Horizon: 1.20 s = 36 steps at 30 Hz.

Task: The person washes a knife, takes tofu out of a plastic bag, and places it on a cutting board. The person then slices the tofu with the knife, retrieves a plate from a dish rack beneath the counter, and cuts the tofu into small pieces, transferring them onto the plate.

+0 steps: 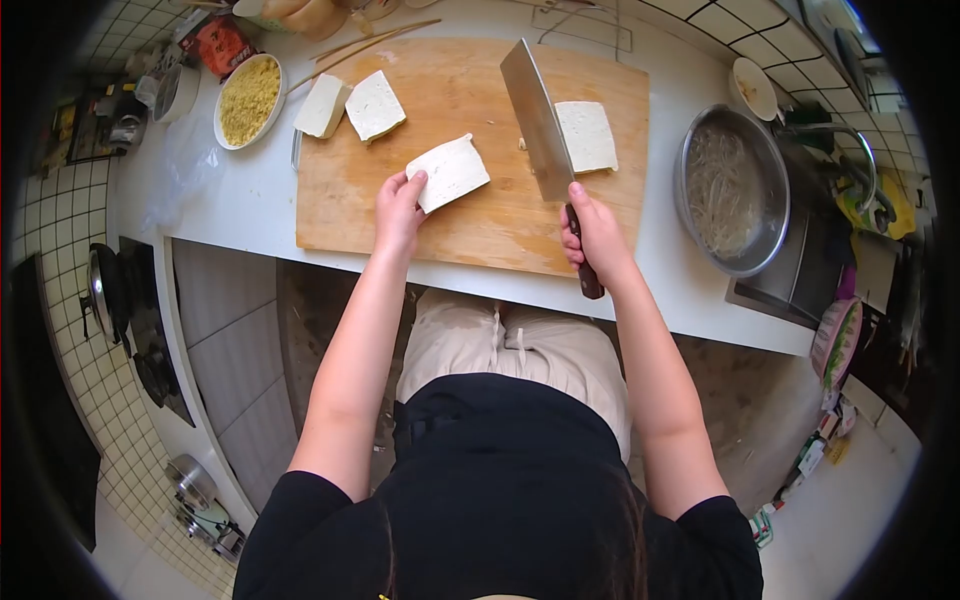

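Observation:
My left hand (pixel 401 205) grips the near left corner of a white tofu slab (pixel 450 173) over the wooden cutting board (pixel 400 235). In my right hand (pixel 597 232) is a cleaver (pixel 541 125), held by its dark handle with the blade pointing away from me. Just right of the blade lies another tofu block (pixel 588 137), its left edge partly covered by the cleaver. Two more tofu pieces, one squarish (pixel 376 105) and one leaning beside it (pixel 323 106), rest at the board's far left.
A white bowl of yellow crumbly food (pixel 249 100) stands left of the board, near chopsticks (pixel 375 37). On the right, a metal basin (pixel 731 190) holds translucent noodles in liquid. A small bowl (pixel 753 88) sits behind it. Tiled walls edge the counter.

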Each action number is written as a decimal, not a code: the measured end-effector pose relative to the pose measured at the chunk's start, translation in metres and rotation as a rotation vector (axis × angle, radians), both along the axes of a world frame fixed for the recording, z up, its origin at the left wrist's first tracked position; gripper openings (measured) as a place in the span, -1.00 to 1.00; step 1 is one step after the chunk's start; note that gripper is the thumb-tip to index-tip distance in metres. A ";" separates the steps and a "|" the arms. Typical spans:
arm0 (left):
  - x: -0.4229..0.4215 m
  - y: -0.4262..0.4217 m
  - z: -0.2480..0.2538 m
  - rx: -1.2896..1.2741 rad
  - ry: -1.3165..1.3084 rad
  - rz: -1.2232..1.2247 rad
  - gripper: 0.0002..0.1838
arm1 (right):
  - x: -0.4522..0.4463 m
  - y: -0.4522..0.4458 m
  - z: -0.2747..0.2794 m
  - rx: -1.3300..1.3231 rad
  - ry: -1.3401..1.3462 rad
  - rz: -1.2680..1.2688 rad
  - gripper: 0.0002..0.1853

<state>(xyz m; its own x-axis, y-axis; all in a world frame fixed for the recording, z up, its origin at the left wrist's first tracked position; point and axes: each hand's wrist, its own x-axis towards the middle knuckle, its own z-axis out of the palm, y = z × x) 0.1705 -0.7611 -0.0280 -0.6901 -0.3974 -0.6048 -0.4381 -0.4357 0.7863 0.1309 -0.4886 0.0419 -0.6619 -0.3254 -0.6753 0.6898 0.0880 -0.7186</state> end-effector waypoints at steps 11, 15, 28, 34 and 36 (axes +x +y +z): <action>-0.001 -0.011 -0.010 -1.033 0.084 -0.472 -0.40 | 0.031 -0.033 0.010 0.021 0.132 0.093 -0.53; -0.001 -0.012 0.001 -1.255 0.041 -0.601 -0.28 | 0.032 -0.045 0.012 0.039 0.155 0.098 -0.55; 0.004 -0.011 0.013 -1.271 0.148 -0.751 -0.08 | 0.031 -0.066 0.004 0.080 0.179 0.110 -0.48; 0.004 -0.011 0.011 -1.281 0.174 -0.740 -0.11 | 0.039 -0.081 -0.013 0.170 0.322 0.135 -0.52; 0.004 -0.009 0.012 -1.276 0.163 -0.750 -0.11 | 0.040 -0.084 -0.012 0.190 0.309 0.120 -0.46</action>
